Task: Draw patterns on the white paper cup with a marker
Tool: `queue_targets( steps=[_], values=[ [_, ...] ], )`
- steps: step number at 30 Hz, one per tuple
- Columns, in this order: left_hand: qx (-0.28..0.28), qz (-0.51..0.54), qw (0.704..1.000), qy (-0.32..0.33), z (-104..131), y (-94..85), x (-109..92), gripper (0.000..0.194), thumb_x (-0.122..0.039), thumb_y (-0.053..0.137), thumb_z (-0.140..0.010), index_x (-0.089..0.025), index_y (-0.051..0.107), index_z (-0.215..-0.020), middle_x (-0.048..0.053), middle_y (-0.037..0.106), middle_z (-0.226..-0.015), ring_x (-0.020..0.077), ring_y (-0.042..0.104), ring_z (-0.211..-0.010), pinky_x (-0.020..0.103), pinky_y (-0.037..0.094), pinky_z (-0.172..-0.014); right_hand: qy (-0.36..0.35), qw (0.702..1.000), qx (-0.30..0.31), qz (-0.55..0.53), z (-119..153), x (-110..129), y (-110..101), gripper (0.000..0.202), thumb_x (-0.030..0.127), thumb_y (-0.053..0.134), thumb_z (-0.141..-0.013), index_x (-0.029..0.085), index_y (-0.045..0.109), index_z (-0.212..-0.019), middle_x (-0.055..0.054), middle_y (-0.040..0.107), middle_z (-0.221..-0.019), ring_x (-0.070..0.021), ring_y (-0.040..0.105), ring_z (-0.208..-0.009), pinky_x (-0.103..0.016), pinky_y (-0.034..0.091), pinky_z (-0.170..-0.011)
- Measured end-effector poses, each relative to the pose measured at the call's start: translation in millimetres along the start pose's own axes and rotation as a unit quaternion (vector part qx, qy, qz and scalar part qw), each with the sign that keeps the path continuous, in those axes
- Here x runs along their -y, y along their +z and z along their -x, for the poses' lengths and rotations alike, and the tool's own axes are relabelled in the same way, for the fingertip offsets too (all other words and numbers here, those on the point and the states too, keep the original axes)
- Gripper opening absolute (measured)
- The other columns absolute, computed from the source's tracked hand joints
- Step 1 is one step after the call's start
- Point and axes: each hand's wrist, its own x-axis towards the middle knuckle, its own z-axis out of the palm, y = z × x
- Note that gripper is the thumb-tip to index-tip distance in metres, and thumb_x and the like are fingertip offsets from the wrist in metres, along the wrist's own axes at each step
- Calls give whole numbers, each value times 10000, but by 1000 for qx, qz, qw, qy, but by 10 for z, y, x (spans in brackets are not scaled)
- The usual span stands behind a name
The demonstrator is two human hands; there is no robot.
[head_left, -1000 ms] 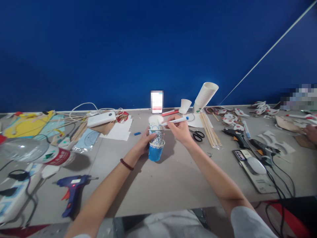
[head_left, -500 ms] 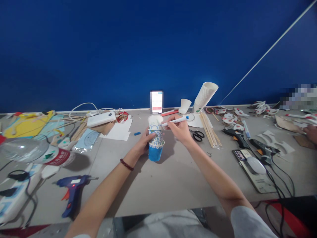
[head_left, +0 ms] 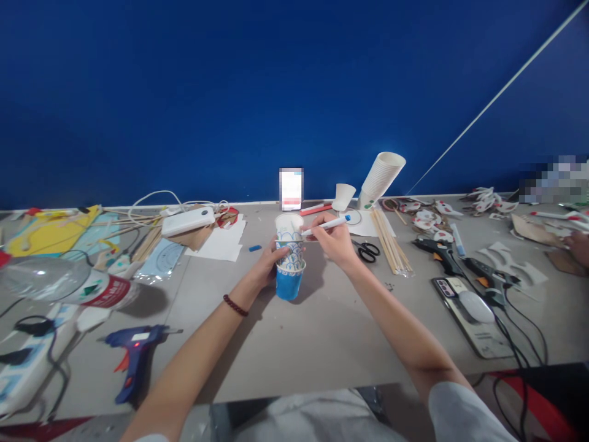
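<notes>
The left hand [head_left: 269, 264] is wrapped around the side of a white paper cup patterned with blue scale-like arcs [head_left: 291, 245], fingers curled on its wall, holding it upside down on top of a blue paper cup [head_left: 289, 283] that stands on the grey tabletop [head_left: 322, 331] straight in front of the person. The right hand [head_left: 335, 242] pinches a white marker pen with a blue end [head_left: 326, 225] between thumb and fingers, its tip touching the upper part of the patterned cup near the flat top. A dark red bead bracelet [head_left: 235, 306] sits on the left wrist.

Just beyond the right hand lie black-handled scissors [head_left: 367, 250] and a bundle of thin wooden sticks [head_left: 391, 245]; behind them a tilted stack of white paper cups [head_left: 381, 177] and a single white cup [head_left: 343, 196]. To the right are a black glue gun [head_left: 435, 253] and a phone with a white mouse on it [head_left: 469, 310]. To the left are white paper sheets [head_left: 223, 242], a white power bank with cable [head_left: 188, 221], a clear plastic bottle lying on its side [head_left: 69, 285] and a blue glue gun [head_left: 133, 353].

The risk, as I judge it, lies in the stacked cups: thin paper yields under the pen, so a firm stroke could dent the wall or tip the pair, and fingers so close to the pattern may smear wet ink
</notes>
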Motion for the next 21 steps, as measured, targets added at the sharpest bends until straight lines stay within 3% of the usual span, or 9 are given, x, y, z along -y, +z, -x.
queue_targets(
  steps=[13, 21],
  values=[
    [-13, -4, 1000, 2, 7, 25, -21, 685, -380, 869, -628, -166, 591, -1217, 160, 734, -1145, 342, 707, -1049, 417, 589, -811, 4, 1000, 10, -4, 17, 14, -11, 106, 249, 617, -756, 225, 567, -665, 7, 619, -624, -254, 755, -898, -293, 585, -644],
    [-12, -14, 1000, -14, 16, -2, -13, 644, -401, 861, -632, -143, 625, -1174, 165, 748, -1095, 307, 724, -968, 399, 579, -805, 25, 1000, -2, 4, -12, 33, -39, 72, 239, 588, -714, 217, 591, -644, -11, 688, -667, -221, 736, -807, -312, 552, -675]
  ],
)
